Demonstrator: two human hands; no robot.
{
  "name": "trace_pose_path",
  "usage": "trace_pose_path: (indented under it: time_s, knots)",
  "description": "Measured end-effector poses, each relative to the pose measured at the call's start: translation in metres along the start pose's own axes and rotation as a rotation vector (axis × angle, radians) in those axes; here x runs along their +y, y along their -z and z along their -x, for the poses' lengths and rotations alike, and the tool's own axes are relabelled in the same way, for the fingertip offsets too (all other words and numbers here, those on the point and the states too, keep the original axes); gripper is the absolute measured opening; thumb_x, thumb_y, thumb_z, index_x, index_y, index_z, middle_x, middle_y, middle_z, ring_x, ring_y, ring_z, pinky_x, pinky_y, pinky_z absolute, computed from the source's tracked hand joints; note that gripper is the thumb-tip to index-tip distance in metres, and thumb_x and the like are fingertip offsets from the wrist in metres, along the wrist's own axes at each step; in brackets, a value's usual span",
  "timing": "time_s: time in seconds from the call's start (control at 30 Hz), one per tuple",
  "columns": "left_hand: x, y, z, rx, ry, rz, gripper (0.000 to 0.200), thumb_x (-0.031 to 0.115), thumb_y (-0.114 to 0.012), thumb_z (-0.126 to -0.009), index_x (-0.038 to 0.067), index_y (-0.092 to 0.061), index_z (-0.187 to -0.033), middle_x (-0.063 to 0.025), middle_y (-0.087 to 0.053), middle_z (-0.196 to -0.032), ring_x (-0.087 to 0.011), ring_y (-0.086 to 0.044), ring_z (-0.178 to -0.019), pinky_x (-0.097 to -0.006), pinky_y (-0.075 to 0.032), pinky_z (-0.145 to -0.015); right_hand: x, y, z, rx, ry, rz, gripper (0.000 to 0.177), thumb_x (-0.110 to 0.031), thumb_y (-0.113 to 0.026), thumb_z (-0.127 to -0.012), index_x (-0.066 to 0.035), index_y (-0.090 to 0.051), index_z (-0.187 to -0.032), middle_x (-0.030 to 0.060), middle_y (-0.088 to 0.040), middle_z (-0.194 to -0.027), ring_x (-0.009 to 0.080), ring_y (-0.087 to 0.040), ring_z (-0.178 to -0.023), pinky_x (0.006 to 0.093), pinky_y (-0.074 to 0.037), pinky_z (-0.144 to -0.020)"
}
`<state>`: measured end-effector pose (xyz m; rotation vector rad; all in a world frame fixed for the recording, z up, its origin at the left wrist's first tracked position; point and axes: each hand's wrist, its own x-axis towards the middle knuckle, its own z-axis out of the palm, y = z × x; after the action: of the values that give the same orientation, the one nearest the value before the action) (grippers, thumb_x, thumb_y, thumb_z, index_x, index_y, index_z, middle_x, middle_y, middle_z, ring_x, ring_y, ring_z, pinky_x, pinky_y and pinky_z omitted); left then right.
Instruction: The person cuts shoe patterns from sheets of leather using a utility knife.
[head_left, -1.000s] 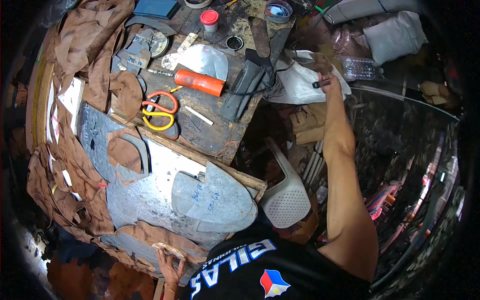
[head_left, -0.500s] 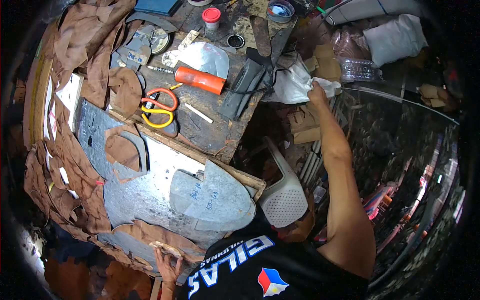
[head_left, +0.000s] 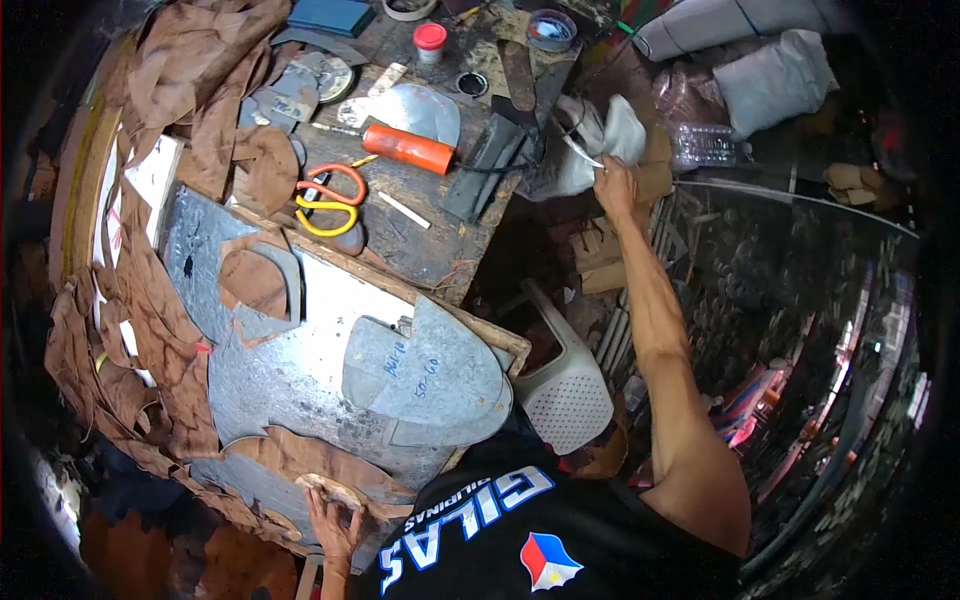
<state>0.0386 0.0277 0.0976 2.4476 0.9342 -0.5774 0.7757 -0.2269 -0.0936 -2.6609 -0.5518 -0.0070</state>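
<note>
My right hand [head_left: 616, 188] is reached out past the table corner, its fingers closed on the edge of a white plastic bag [head_left: 622, 130]. The bag stands partly raised with its mouth gaping; its contents are hidden. At the bottom, my left hand [head_left: 335, 525] lies with fingers apart, the tips touching a pale oval piece [head_left: 330, 490]. Under that oval is a brown leather piece [head_left: 285, 455] on the metal-topped board [head_left: 270, 390]. Grey patterns with handwriting [head_left: 425, 375] lie farther in on the board.
Scissors with red and yellow handles [head_left: 328, 200], an orange cylinder [head_left: 408, 149] and a red-lidded jar [head_left: 430, 42] are on the wooden table [head_left: 400, 255]. Brown leather [head_left: 205, 60] is heaped at left. A plastic chair [head_left: 565, 400] stands below the table corner. Clear bottles [head_left: 705, 145] lie beyond.
My right hand has shifted slightly left with the bag's edge, and the bag has risen and spread wider. My left hand stays at the oval piece. The view has shifted a little.
</note>
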Motion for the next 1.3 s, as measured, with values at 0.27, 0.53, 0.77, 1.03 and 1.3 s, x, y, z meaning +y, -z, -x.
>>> trace_pose_path:
  time_s: [0.27, 0.53, 0.77, 1.03, 1.3]
  knots:
    - [0.003, -0.005, 0.004, 0.081, -0.005, 0.02, 0.035, 0.025, -0.078, -0.076, -0.003, -0.061, -0.089, -0.0322, -0.038, -0.143, -0.0546, -0.029, -0.136, -0.0555, -0.031, -0.11, -0.002, -0.008, 0.046, -0.26, -0.026, 0.139, 0.029, -0.011, -0.053, -0.09, -0.004, -0.064, -0.116, 0.0211, -0.063, -0.115, 0.0424, -0.06, -0.106, 0.0491, -0.049, -0.09]
    - [-0.014, -0.022, -0.001, 0.216, -0.068, 0.038, 0.029, 0.018, -0.069, -0.081, -0.002, -0.064, -0.102, -0.0247, -0.05, -0.136, -0.0503, -0.04, -0.129, -0.0534, -0.036, -0.109, 0.033, 0.056, 0.08, -0.232, -0.712, -0.811, 0.034, -0.01, -0.055, -0.091, 0.001, -0.056, -0.123, 0.023, -0.065, -0.111, 0.0335, -0.066, -0.101, 0.0459, -0.055, -0.084]
    - [-0.031, -0.028, 0.01, 0.402, -0.132, 0.08, 0.025, 0.019, -0.071, -0.082, 0.003, -0.062, -0.099, -0.0141, -0.054, -0.13, -0.0425, -0.049, -0.123, -0.0492, -0.048, -0.091, 0.035, 0.128, 0.078, 0.047, -0.551, -1.469, 0.03, -0.024, -0.049, -0.097, 0.003, -0.055, -0.087, 0.0144, -0.059, -0.078, 0.0278, -0.059, -0.072, 0.0423, -0.048, -0.076]
    - [-0.034, -0.042, 0.009, 0.486, -0.149, 0.085, 0.041, 0.022, -0.071, -0.083, 0.004, -0.059, -0.118, -0.0123, -0.052, -0.134, -0.0384, -0.049, -0.124, -0.0484, -0.047, -0.093, -0.397, 0.133, 0.338, -1.085, -0.204, -0.956, 0.044, -0.016, -0.066, -0.09, -0.006, -0.05, -0.13, -0.0009, -0.054, -0.084, 0.009, -0.051, -0.065, 0.023, -0.043, -0.051]
    - [-0.028, -0.049, 0.005, 0.49, 0.024, 0.138, 0.059, 0.02, -0.077, -0.074, 0.0, -0.057, -0.125, -0.0142, -0.05, -0.135, -0.0349, -0.041, -0.133, -0.0475, -0.035, -0.107, -0.522, 0.02, 0.412, -1.013, 1.299, -0.122, 0.039, -0.017, -0.061, -0.092, -0.01, -0.059, -0.13, 0.0179, -0.066, -0.114, 0.0367, -0.065, -0.104, 0.0452, -0.052, -0.085]
